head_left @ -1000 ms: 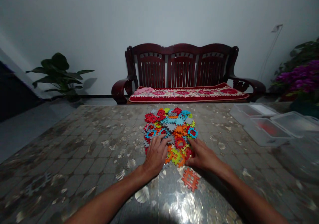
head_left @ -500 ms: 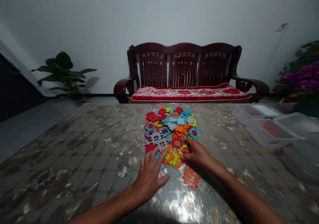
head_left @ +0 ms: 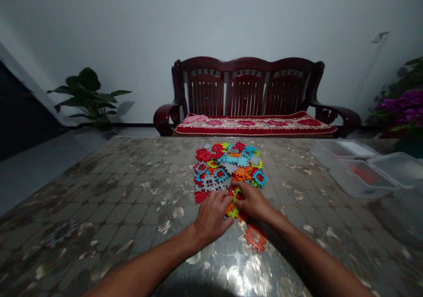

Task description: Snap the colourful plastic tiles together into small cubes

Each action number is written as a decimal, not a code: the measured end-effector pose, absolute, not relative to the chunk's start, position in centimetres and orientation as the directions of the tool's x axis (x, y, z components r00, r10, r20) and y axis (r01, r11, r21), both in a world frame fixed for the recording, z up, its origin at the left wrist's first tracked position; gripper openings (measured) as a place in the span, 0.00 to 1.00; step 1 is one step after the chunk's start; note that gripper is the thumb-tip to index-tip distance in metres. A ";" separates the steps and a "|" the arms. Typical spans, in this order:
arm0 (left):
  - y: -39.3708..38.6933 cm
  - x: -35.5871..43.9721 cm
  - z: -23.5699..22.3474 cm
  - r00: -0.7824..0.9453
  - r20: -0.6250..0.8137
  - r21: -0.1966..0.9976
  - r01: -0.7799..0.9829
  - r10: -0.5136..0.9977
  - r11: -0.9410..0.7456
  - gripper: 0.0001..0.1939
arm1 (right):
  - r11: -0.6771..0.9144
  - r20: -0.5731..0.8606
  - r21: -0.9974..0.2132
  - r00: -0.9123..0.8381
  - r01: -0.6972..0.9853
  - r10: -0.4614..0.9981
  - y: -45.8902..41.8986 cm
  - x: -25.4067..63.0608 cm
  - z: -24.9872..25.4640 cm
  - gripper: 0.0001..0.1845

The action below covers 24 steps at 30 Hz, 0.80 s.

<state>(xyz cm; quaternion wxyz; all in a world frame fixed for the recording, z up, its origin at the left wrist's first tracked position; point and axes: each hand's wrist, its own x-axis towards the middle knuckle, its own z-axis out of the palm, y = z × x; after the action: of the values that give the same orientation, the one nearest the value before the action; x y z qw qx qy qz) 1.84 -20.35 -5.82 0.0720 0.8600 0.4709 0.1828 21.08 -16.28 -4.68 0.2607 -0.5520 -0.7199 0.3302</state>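
A pile of colourful toothed plastic building pieces (head_left: 231, 169) lies on the patterned table (head_left: 132, 191). My left hand (head_left: 214, 215) rests at the near edge of the pile, its fingers curled down by orange and yellow-green pieces; what lies under the fingertips is hidden. Facing it, my right hand (head_left: 254, 203) pinches a yellow-green toothed piece (head_left: 238, 194) between thumb and fingers. A square orange window piece (head_left: 255, 238) lies apart, just in front of my right wrist. Grey lattice pieces (head_left: 213, 183) sit beyond my left fingers.
One grey frame piece (head_left: 62, 233) lies alone at the table's left. Clear plastic boxes (head_left: 363, 173), one with something red inside, stand on the right. Behind the table is a dark wooden bench (head_left: 244, 90). Potted plants (head_left: 90, 98) flank it.
My left hand has moved right and its fingers have curled in. My right hand has shifted slightly left with the yellow-green piece, so both hands are closer together.
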 end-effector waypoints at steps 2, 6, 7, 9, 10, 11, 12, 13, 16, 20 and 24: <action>-19.8 2.0 -5.4 0.487 0.258 0.304 0.779 0.834 -0.549 0.16 | 0.150 0.005 -0.808 -0.248 0.570 0.969 -15.9 20.9 -4.9 0.29; -18.4 2.3 -3.7 0.441 0.324 0.304 0.789 0.837 -0.533 0.12 | 0.060 -0.040 -0.915 -0.236 0.400 0.971 -14.4 20.9 -4.4 0.28; -17.9 2.4 -3.2 0.424 0.345 0.304 0.793 0.837 -0.527 0.12 | 0.042 -0.043 -0.935 -0.229 0.353 0.972 -13.9 20.9 -3.9 0.28; -16.5 2.5 -2.0 0.384 0.378 0.306 0.807 0.842 -0.505 0.10 | 0.028 -0.031 -0.960 -0.208 0.277 0.978 -12.4 20.8 -2.6 0.29; -15.6 2.5 -1.5 0.362 0.388 0.311 0.814 0.848 -0.490 0.10 | 0.034 -0.017 -0.967 -0.195 0.253 0.981 -11.6 20.6 -1.9 0.30; -14.6 2.5 -0.9 0.337 0.395 0.319 0.822 0.855 -0.472 0.09 | 0.049 0.004 -0.970 -0.185 0.239 0.983 -10.8 20.4 -1.2 0.30; -13.6 2.5 -0.5 0.310 0.404 0.328 0.829 0.860 -0.453 0.09 | 0.069 0.026 -0.970 -0.181 0.235 0.983 -9.9 20.2 -0.6 0.31; -12.5 2.3 -0.2 0.292 0.418 0.337 0.830 0.861 -0.445 0.10 | 0.096 0.052 -0.966 -0.182 0.239 0.982 -9.1 19.9 0.0 0.31; -10.2 1.6 0.4 0.274 0.442 0.341 0.829 0.854 -0.443 0.18 | 0.198 0.147 -0.921 -0.171 0.337 0.974 -7.5 19.7 1.0 0.30; -10.6 0.2 -0.1 0.273 0.464 0.333 0.828 0.843 -0.451 0.29 | 0.280 0.279 -0.777 -0.090 0.565 0.956 -8.3 21.3 0.6 0.27; -14.0 -0.2 -1.4 0.376 0.482 0.288 0.785 0.791 -0.549 0.26 | 0.244 0.168 -0.715 -0.178 0.656 0.970 -11.7 24.0 -0.6 0.16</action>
<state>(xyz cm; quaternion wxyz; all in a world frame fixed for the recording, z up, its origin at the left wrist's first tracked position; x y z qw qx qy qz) -0.23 -14.04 -1.44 0.0055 0.8295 0.4750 0.2936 23.96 -11.70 -0.55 0.3112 -0.5605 -0.7248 0.2522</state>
